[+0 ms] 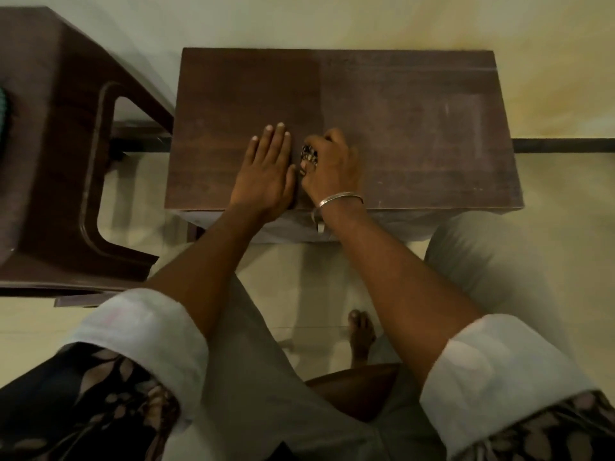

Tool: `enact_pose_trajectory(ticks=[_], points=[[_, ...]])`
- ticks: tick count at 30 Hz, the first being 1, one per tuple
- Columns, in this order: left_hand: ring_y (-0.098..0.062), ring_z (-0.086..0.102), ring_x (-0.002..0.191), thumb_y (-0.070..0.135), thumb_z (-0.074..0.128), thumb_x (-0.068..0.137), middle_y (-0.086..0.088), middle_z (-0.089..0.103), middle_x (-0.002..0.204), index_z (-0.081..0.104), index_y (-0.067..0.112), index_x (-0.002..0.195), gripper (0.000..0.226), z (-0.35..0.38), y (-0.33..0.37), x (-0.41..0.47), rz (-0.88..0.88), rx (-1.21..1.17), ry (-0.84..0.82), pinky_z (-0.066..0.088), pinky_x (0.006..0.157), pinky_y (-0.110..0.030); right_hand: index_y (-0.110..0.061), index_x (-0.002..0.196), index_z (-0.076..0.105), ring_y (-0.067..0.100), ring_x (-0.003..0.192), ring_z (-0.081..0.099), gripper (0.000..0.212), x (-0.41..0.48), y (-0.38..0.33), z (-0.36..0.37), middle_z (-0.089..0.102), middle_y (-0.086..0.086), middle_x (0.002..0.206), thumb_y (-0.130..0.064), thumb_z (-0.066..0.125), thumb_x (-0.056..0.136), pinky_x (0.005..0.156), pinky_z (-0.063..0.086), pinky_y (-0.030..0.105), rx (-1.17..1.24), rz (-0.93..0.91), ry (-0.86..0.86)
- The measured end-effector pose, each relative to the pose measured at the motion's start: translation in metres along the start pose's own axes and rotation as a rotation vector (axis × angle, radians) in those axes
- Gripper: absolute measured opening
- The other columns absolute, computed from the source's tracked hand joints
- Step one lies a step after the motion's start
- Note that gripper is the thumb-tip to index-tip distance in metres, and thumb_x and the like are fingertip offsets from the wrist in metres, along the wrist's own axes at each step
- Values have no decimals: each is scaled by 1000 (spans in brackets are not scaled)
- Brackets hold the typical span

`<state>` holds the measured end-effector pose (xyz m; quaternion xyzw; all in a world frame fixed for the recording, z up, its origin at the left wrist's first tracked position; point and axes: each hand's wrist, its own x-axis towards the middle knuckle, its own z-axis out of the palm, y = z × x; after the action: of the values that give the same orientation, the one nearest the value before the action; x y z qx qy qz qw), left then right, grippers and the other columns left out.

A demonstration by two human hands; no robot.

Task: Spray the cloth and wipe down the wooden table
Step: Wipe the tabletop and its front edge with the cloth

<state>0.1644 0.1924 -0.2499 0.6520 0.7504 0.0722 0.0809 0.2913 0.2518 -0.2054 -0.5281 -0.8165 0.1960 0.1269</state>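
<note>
The left hand is lying flat and open on the table, fingers straight and close together, palm pressing the wood just left of frame centre. Just beside it, the right hand is curling its fingers round a small dark patterned cloth, holding it bunched against the tabletop. Only a scrap of the cloth is showing between thumb and fingers. A thin metal bangle is sitting on the right wrist, over the table's near edge.

The table is showing as a rectangle of dark brown wood with square corners. Its left half is looking darker, and its right half paler and streaked. Bare tabletop is lying to the right of the hands and beyond them. A brown moulded chair is standing at the left of the frame, close to the table's left edge. Pale floor is showing around the table.
</note>
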Motion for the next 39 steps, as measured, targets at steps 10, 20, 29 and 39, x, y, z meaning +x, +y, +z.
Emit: enact_pose_trajectory(ticks=[10, 20, 29, 39], points=[[-25, 16, 156, 36, 17, 104, -12, 23, 167, 27, 6, 158, 62, 4, 5, 4, 159, 8, 27, 10, 127, -46, -30, 111, 61, 30, 95, 57, 26, -7, 9, 2, 52, 1, 119, -26, 65, 86, 67, 45, 33, -32, 18, 22], [-24, 18, 156, 34, 19, 105, -10, 24, 167, 29, 6, 158, 61, 1, 5, 4, 141, 6, 38, 12, 127, -44, -31, 113, 60, 30, 98, 55, 30, -24, 18, 3, 49, 0, 126, -24, 67, 85, 68, 48, 36, -40, 17, 31], [-23, 20, 155, 32, 21, 104, -10, 26, 166, 30, 7, 158, 60, 0, 5, 5, 140, -18, 52, 15, 127, -44, -32, 110, 64, 30, 95, 58, 30, 7, 15, 0, 55, 0, 120, -19, 67, 83, 65, 45, 32, -28, 59, 41], [-23, 20, 155, 34, 23, 103, -9, 25, 166, 30, 8, 158, 61, 3, -3, 11, 133, -44, 47, 11, 127, -41, -29, 121, 63, 29, 110, 56, 36, 71, 11, -2, 55, 3, 127, -21, 67, 86, 84, 51, 38, 6, 68, 31]])
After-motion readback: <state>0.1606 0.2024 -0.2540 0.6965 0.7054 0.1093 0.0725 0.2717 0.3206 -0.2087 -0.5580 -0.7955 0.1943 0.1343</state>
